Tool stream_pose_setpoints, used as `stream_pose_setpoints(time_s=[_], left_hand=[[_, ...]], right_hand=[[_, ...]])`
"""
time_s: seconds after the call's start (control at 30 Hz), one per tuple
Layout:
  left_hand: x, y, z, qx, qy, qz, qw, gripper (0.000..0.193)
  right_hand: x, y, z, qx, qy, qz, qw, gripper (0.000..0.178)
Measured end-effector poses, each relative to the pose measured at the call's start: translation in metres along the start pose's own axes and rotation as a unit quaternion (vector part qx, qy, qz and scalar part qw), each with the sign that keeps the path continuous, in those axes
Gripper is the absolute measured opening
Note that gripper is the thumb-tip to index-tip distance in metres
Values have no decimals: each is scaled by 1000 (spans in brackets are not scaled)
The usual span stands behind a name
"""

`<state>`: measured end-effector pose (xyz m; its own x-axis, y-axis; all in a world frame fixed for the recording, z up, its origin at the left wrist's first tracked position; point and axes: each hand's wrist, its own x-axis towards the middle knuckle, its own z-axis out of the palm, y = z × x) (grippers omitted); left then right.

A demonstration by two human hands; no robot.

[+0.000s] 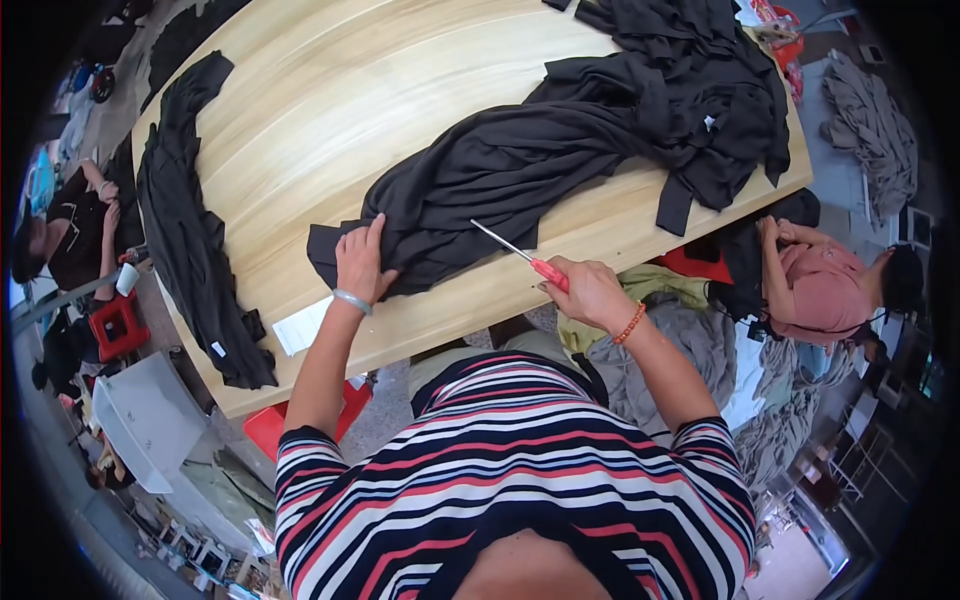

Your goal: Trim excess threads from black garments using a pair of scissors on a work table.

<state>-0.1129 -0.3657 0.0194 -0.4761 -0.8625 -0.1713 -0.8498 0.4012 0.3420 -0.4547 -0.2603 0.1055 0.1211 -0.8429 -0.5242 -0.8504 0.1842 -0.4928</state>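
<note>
A long black garment (pixel 470 170) lies in folds across the wooden table, running toward a heap of black clothing (pixel 690 70) at the far right. My left hand (pixel 360 262) rests on its near left end, thumb and fingers apart against the cloth. In my right hand (pixel 597 295) is a screwdriver-like tool with a red handle (pixel 549 274) and a thin metal shaft (pixel 500 241). The shaft points up and left over the garment's near edge; whether its tip touches the cloth, I cannot tell. My palm hides part of the handle.
Another black garment (pixel 190 220) lies along the table's (pixel 270 110) left side. A white paper strip (pixel 300 326) sits near my left wrist. Grey cloth (pixel 660 350) is piled by my right arm. One person (pixel 820 275) sits at right, another (pixel 80 225) at left. A red stool (pixel 118 325) stands left.
</note>
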Motion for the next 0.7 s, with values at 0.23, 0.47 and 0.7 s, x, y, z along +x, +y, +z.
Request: stream_pose_setpoints(time_s=[0.23, 0.47, 0.7], left_hand=[[10, -12, -50, -212, -17, -96, 972, 53], [-47, 31, -210, -629, 344, 44, 696, 60], [-180, 29, -325, 418, 479, -61, 770, 39]], right_hand=[[-9, 2, -7, -25, 5, -22, 999, 27], [-2, 7, -14, -26, 11, -44, 999, 28], [23, -21, -7, -10, 13, -118, 993, 24]])
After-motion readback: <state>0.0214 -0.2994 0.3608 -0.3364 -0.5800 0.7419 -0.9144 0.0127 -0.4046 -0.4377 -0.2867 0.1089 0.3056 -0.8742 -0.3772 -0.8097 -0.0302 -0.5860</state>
